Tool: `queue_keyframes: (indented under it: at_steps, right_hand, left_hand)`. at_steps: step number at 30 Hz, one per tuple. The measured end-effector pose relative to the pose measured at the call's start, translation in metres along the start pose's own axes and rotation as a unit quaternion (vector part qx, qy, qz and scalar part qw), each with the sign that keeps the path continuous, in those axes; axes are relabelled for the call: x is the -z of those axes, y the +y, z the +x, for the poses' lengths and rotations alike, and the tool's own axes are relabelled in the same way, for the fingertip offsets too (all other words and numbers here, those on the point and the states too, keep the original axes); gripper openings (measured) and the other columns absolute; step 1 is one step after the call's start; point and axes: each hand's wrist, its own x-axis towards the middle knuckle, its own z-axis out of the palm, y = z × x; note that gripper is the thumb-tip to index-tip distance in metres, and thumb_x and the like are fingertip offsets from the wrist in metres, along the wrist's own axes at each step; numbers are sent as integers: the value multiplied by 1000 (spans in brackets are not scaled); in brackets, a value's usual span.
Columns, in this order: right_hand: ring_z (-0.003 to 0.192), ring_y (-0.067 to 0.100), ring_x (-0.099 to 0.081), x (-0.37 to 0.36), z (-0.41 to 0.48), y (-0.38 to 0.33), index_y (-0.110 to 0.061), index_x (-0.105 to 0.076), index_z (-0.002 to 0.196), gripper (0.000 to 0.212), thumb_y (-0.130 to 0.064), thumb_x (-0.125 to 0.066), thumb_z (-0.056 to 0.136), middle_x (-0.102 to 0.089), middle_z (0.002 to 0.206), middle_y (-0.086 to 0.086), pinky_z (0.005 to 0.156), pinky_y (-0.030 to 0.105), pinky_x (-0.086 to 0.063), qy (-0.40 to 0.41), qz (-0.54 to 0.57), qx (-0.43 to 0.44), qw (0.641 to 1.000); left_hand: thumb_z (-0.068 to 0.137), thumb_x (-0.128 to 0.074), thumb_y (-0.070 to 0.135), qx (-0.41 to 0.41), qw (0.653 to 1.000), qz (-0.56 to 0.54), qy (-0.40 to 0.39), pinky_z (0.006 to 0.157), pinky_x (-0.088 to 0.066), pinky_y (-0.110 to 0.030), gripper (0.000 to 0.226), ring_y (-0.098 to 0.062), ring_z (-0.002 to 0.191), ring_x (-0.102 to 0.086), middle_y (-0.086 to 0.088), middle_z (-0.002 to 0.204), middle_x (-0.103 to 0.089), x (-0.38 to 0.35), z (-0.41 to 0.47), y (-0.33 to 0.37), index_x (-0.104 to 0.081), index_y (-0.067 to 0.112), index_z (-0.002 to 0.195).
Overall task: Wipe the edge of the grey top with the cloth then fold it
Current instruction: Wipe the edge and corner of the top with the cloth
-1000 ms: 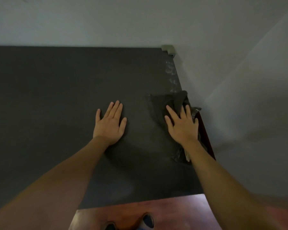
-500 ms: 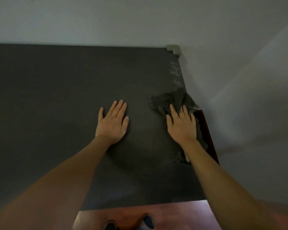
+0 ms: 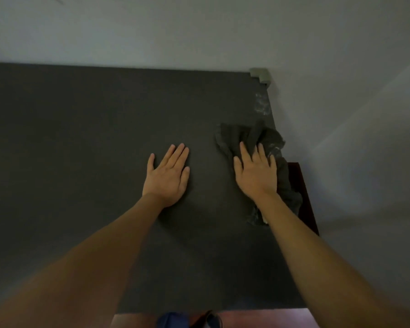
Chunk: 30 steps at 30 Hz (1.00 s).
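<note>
The grey top (image 3: 81, 143) fills most of the view and runs up to the pale wall. A crumpled dark grey cloth (image 3: 237, 136) lies along its right edge, partly hanging over it. My right hand (image 3: 256, 174) presses flat on the cloth with fingers spread, pointing away from me. My left hand (image 3: 168, 176) rests flat and open on the bare top, a hand's width to the left of the cloth. Whitish dust marks (image 3: 262, 105) show on the right edge beyond the cloth.
A small grey corner piece (image 3: 260, 75) sits at the top's far right corner against the wall. A dark red wooden side (image 3: 303, 197) shows below the right edge. Reddish floor (image 3: 258, 319) and my shoes (image 3: 175, 320) are at the bottom.
My right hand has pushed the cloth farther away from me along the right edge, toward the dust marks. My left hand stays flat on the top.
</note>
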Motion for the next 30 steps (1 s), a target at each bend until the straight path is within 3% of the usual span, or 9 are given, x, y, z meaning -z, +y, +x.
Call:
queue_keyframes:
  at_steps: [4,14,22,27,30]
  right_hand:
    - [144,26,-14,-7,-30,0,-28,-22,145,62,-58,-23,92,-29,153,11,115,53,-7,15,-22,61,998]
    - [145,26,0,-1,78,6,-33,-14,146,72,-70,-14,84,-15,158,4,113,61,-2,9,-34,1,999]
    - [145,28,-5,5,150,12,-38,-14,145,69,-71,-18,84,-16,157,6,112,62,-9,8,-42,-15,999]
    - [144,32,-6,10,170,16,-35,-10,146,71,-71,-17,85,-10,158,6,111,59,-12,-2,-34,-98,995]
    - [133,41,-28,11,163,19,-26,-9,147,74,-68,-19,87,-18,154,16,104,52,-32,-7,-2,-184,983]
  left_hand:
    - [95,-15,40,4,1000,4,-8,116,2,-51,55,-8,144,2,9,158,-3,6,29,-2,-5,25,147]
    - [94,-16,42,-26,1000,0,-11,116,3,-51,55,-7,144,2,9,158,-4,11,118,-12,-6,26,146]
    - [94,-15,42,-56,998,2,-14,115,4,-50,55,-7,144,2,9,158,-4,14,179,-16,-5,26,146]
    - [94,-15,43,-69,998,5,-3,115,2,-50,55,-7,144,0,9,158,-6,13,190,-18,-7,26,146]
    - [94,-15,42,-68,998,0,-6,115,2,-49,55,-7,144,0,10,158,-6,13,188,-19,-7,26,146]
